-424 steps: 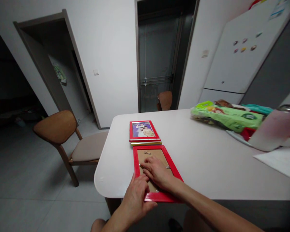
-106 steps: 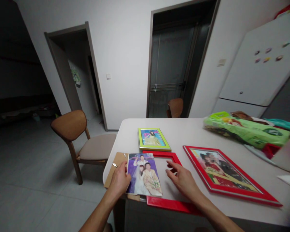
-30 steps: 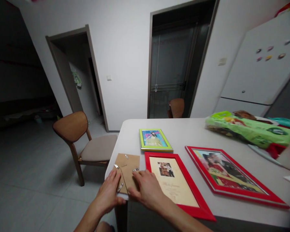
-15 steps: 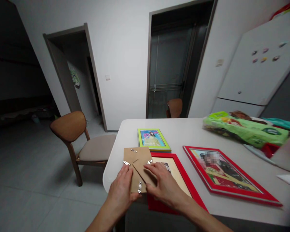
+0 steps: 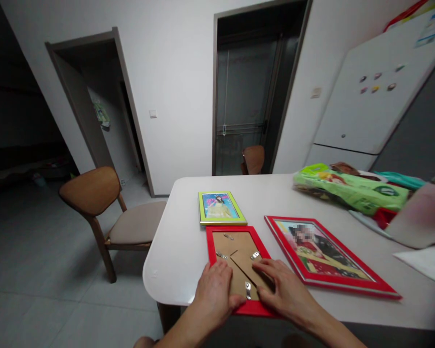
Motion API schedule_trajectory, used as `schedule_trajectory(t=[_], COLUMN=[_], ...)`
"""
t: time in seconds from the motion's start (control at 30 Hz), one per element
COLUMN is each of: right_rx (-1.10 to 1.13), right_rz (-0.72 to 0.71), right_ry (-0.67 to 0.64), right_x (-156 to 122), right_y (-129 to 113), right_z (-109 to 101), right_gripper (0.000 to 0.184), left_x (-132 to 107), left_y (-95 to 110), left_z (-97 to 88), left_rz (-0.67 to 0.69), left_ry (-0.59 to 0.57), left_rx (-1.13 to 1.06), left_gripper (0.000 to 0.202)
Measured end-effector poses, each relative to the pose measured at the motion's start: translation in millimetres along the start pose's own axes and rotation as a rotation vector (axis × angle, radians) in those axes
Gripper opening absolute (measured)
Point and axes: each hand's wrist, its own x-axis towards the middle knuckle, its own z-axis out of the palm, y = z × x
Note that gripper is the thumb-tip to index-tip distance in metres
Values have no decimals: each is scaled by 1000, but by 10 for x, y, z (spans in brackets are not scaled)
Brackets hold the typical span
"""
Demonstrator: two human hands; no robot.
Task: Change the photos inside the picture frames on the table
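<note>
A brown picture-frame backing board [image 5: 241,244] with several metal clips and a diagonal slit lies inside the opening of a red frame [image 5: 210,241], face down near the table's front edge. On the board's left edge my left hand [image 5: 214,290] is closed, its thumb by the lower clip. My right hand [image 5: 284,290] grips the right side, fingertips just below the right clip. Both hands cover parts of the board and the frame's sides. Behind it, a lime-green framed picture [image 5: 222,223] lies face up. A second red framed picture [image 5: 350,288] lies face up to the right.
The white table [image 5: 177,241] has a rounded left corner. Toward its right stand a green package [image 5: 362,191], a pinkish container [image 5: 420,215] and white paper [image 5: 424,263]. A wooden chair [image 5: 94,191] is on the left, and a white fridge [image 5: 355,111] stands at the back right.
Both hands have moved the backing board right and down into the red frame, covering the black-and-white picture and cream sheet seen there before. The camera view has shifted slightly right.
</note>
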Motion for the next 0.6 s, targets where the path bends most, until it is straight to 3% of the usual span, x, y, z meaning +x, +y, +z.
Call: schedule_trajectory(t=[0.13,0.37,0.6], right_rx=[-52,-212,-216], right_rz=[-56,-11,-1], right_ry=[35,99,68], right_x=[49,213,274], right_y=[47,216,211], right_z=[54,32,67], right_gripper=[33,36,36], left_x=[-22,-103,-80], left_y=[-75,-191,-176], left_z=[8,70,81], left_rz=[12,110,104], left_ry=[1,-24,-16], left_rx=[-1,-17,22], left_gripper=[49,80,74])
